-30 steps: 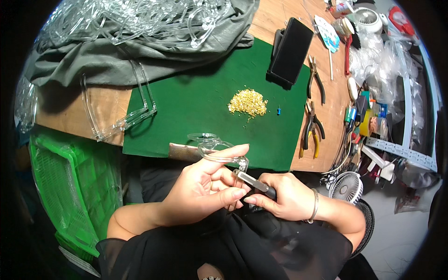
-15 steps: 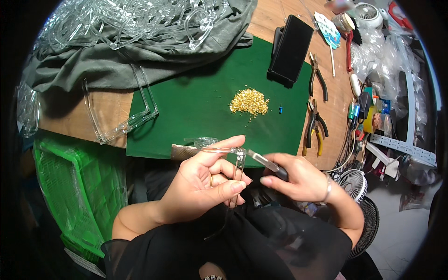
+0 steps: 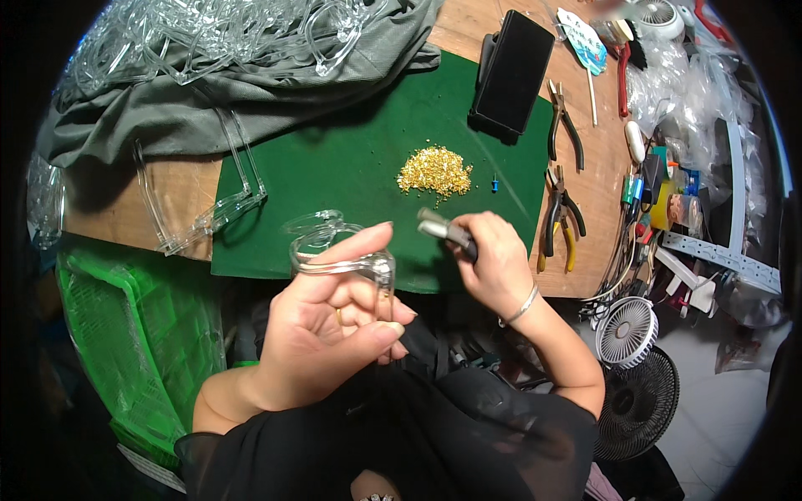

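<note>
My left hand (image 3: 326, 326) is closed around a clear plastic eyeglass frame (image 3: 322, 260), held over the near edge of the green mat (image 3: 334, 167). One curved rim sticks out beyond the raised index finger, and the bent corner hangs by the thumb. My right hand (image 3: 499, 259) is wrapped around pliers (image 3: 443, 228) with grey jaws and dark handles. Their tip points left, apart from the frame. Past them on the mat lies a heap of tiny gold metal pieces (image 3: 434, 172). A small blue pin (image 3: 494, 184) is right of the heap.
A pile of clear frames (image 3: 217, 42) rests on grey cloth (image 3: 150, 125) at the far left. Another clear frame (image 3: 209, 221) lies nearer. A black phone (image 3: 514, 75) stands at the mat's far right, beside two pliers (image 3: 565, 125). A green crate (image 3: 134, 317) is low at left.
My left hand has moved left with the frame. The right hand has drawn the pliers up, away from the frame's corner, toward the gold heap.
</note>
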`<state>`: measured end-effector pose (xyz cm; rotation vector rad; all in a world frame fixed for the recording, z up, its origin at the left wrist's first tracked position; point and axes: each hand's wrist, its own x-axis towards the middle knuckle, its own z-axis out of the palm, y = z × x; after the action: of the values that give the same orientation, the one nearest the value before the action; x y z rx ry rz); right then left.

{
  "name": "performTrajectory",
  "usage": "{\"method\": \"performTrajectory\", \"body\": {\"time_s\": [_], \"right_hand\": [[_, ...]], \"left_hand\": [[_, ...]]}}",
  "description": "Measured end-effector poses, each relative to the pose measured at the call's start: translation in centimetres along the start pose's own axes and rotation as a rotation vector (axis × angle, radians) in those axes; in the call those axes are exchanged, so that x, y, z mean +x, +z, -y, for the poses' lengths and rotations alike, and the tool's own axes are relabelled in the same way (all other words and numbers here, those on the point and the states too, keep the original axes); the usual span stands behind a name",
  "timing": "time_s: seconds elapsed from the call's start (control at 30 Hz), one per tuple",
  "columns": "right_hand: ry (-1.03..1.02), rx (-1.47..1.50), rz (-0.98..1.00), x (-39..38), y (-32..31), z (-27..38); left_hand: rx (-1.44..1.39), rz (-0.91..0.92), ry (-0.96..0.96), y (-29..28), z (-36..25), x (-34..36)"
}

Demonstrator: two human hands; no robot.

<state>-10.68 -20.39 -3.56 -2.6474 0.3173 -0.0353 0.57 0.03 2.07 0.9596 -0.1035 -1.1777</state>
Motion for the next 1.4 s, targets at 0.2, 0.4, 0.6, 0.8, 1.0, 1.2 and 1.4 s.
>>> {"method": "performTrajectory", "body": {"time_s": [0.2,0.4,0.6,0.8,1.0,1.2,1.4], "right_hand": [[0.116,0.056,-0.057,1.7,3.0,-0.8],[0.126,-0.016,-0.056,1.8,3.6,-0.4],[0.134,-0.033,-0.141,1.6,4.1,-0.3],[0.062,0.425,-0.196,1.6,-2.1,3.6],[-0.433,0.668,-0.292,1.7,-2.3,5.8],[-0.45,0.79,-0.273,1.4,-1.6,5.7],[-0.451,0.831,-0.237,1.5,-1.8,6.0]], "left_hand": [[0.029,-0.062,-0.008,0.3,-0.5,-0.2],[-0.061,-0.021,-0.035,-0.6,-0.5,-0.4],[-0.04,0.063,-0.055,-0.6,-0.3,0.1],[-0.034,0.159,-0.102,-0.4,0.7,0.6],[-0.051,0.24,-0.031,0.1,0.8,0.3],[-0.006,0.268,-0.085,-0.2,0.7,-0.2],[0.085,0.31,-0.076,-0.3,0.1,-0.3]]}}
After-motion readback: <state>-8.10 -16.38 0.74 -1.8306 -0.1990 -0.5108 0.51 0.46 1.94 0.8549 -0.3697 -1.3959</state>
